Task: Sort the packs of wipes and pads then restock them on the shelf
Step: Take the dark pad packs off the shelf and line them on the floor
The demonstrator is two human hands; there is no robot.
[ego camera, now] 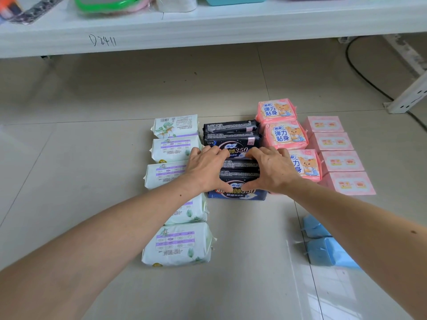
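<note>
1. Dark navy packs of pads (233,135) form the middle column of rows laid out on a tiled floor (69,158), sorted by kind so each sort can go up together.
2. Both hands are cupped around the near packs of that column: the left hand (205,167) presses its left flank, the right hand (272,169) its right, thumbs meeting at the near end. Whether they are squaring the stack or gripping to lift it cannot be told.
3. Left of them runs a line of pale green packs (178,245); right, three pink packs with a bear print (277,112), then four pink boxes (323,124) farther right.
4. Blue packs (321,250) lie apart, near right, seemingly not yet in a row.
5. Restocking looks not yet begun: the white shelf (208,26), marked by hand, waits at the far side and already holds other goods.
</note>
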